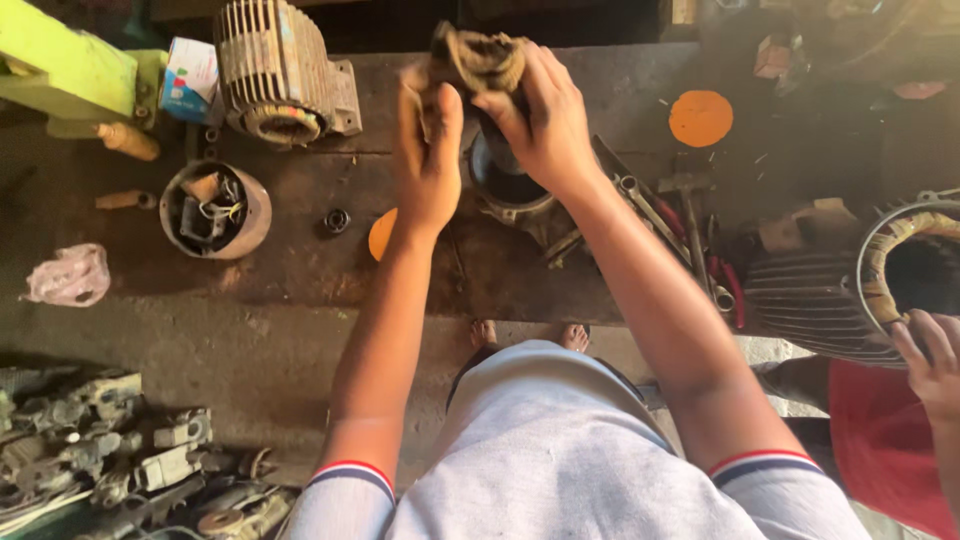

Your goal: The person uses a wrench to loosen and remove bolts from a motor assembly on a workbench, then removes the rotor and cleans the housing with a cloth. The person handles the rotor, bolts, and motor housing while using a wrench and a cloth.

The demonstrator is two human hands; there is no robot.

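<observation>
Above a grimy workbench (pixel 300 290), 2 bare hands work a dirty rag (pixel 480 60): the left hand (pixel 428 150) pinches 1 end, the right hand (pixel 540 120) closes over the other, holding it taut above a round motor housing (pixel 505 185), seemingly for wiping. Wrenches (pixel 650 205) and a hammer (pixel 690 200) crowd the right; a bearing (pixel 337 220) and a parts-filled housing (pixel 213 208) leave some open bench on the left. A co-worker's hand (pixel 930 350) grips another motor (pixel 850 290) at the frame's edge.
</observation>
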